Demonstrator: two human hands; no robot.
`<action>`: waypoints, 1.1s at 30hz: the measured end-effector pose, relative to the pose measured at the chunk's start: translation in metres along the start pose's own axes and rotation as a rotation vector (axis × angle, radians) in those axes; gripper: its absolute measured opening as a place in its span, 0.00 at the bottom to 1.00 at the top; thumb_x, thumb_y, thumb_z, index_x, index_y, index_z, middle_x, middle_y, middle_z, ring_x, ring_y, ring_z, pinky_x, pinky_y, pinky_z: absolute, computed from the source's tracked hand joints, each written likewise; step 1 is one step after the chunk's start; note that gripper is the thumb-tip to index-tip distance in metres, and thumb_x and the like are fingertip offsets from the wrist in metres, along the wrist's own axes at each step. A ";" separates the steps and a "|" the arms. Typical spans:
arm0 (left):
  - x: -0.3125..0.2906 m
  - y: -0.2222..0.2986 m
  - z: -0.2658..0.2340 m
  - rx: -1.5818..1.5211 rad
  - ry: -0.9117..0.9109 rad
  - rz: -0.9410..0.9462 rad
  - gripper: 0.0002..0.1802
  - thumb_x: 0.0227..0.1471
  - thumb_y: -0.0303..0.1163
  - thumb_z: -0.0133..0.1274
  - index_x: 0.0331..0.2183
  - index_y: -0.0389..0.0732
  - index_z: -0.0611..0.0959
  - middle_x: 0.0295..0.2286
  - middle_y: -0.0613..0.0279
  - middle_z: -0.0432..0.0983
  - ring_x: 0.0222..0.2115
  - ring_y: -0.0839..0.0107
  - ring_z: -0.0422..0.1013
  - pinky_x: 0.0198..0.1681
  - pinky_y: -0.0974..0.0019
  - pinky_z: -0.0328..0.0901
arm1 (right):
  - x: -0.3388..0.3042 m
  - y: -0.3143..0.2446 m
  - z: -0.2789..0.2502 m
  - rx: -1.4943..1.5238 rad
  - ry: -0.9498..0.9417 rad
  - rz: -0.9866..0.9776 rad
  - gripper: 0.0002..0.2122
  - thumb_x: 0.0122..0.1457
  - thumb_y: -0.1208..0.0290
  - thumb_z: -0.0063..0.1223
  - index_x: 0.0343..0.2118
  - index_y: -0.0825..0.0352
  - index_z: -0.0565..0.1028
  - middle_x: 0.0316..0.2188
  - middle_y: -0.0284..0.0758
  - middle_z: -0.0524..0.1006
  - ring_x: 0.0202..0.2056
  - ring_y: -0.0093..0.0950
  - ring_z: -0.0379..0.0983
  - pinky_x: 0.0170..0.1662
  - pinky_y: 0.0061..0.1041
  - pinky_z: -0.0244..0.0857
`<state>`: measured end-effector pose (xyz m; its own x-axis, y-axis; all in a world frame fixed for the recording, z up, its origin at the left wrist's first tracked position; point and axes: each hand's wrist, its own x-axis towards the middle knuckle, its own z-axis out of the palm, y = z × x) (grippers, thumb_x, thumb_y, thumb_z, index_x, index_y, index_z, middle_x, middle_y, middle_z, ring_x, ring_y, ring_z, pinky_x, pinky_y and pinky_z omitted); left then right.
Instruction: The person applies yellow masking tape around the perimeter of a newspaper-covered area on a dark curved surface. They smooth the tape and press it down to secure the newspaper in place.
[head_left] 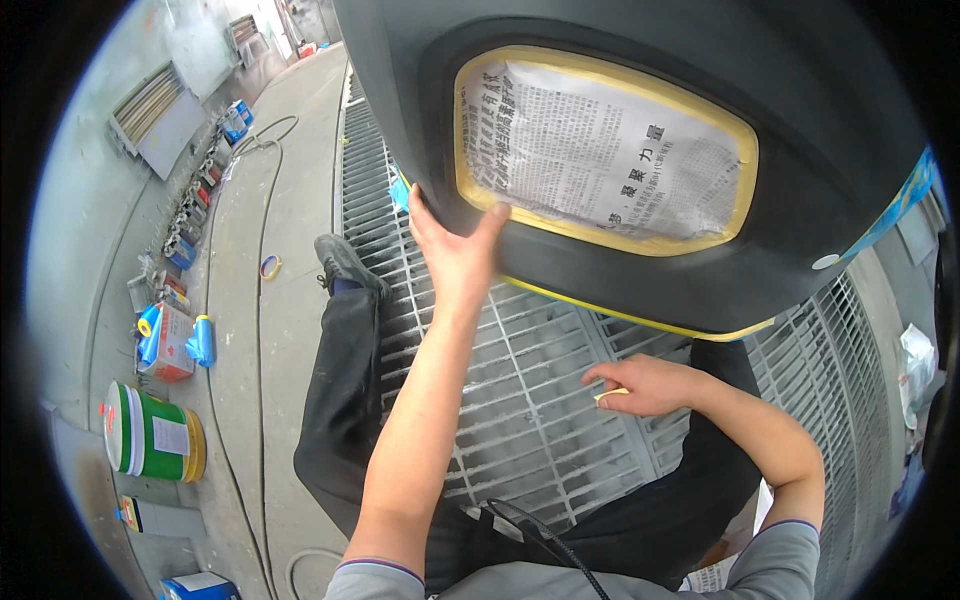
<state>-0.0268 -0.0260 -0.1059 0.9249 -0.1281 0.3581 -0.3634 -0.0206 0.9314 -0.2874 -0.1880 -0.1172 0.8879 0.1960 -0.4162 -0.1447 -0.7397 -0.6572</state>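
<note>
A large dark grey panel (620, 285), smooth and curved like a car bumper, fills the upper right. Its recessed window is covered with newspaper (600, 150), framed by yellow masking tape (752, 180). My left hand (455, 245) grips the panel's lower left edge, the thumb on the front near the taped border and the fingers at the edge by a bit of blue film (399, 192). Below the panel, apart from it, my right hand (650, 386) holds a small strip of yellow tape (612, 394), its index finger stretched out to the left.
A metal floor grating (530, 370) lies under my legs. Along the left wall stand several cans (180, 245), a cardboard box (172, 343), blue film rolls (201, 341) and a green-and-white bucket (155, 433). A tape roll (270, 267) and hose (262, 340) lie on the concrete.
</note>
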 end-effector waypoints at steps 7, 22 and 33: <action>0.009 -0.010 0.001 0.004 0.078 0.008 0.52 0.56 0.43 0.69 0.71 0.33 0.59 0.65 0.40 0.59 0.66 0.47 0.60 0.70 0.48 0.57 | 0.002 -0.045 0.003 0.391 0.368 -0.163 0.20 0.69 0.75 0.56 0.63 0.65 0.70 0.32 0.35 0.80 0.32 0.24 0.76 0.39 0.28 0.70; -0.122 0.050 -0.075 -0.197 -0.621 0.104 0.10 0.71 0.27 0.55 0.45 0.32 0.87 0.38 0.62 0.78 0.40 0.74 0.77 0.47 0.69 0.73 | -0.006 -0.093 0.018 0.273 0.734 -0.313 0.27 0.65 0.81 0.64 0.67 0.69 0.68 0.33 0.30 0.79 0.30 0.16 0.72 0.37 0.20 0.68; -0.121 0.046 -0.083 0.093 -0.503 0.244 0.04 0.61 0.21 0.62 0.38 0.35 0.83 0.34 0.56 0.75 0.33 0.62 0.75 0.38 0.60 0.71 | -0.002 -0.091 0.009 0.233 0.693 -0.196 0.13 0.69 0.75 0.54 0.55 0.65 0.76 0.25 0.38 0.81 0.26 0.34 0.80 0.34 0.31 0.72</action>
<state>-0.1462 0.0711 -0.1006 0.6540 -0.5960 0.4660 -0.5896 -0.0156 0.8075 -0.2802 -0.1152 -0.0624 0.9672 -0.1962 0.1615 0.0239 -0.5624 -0.8265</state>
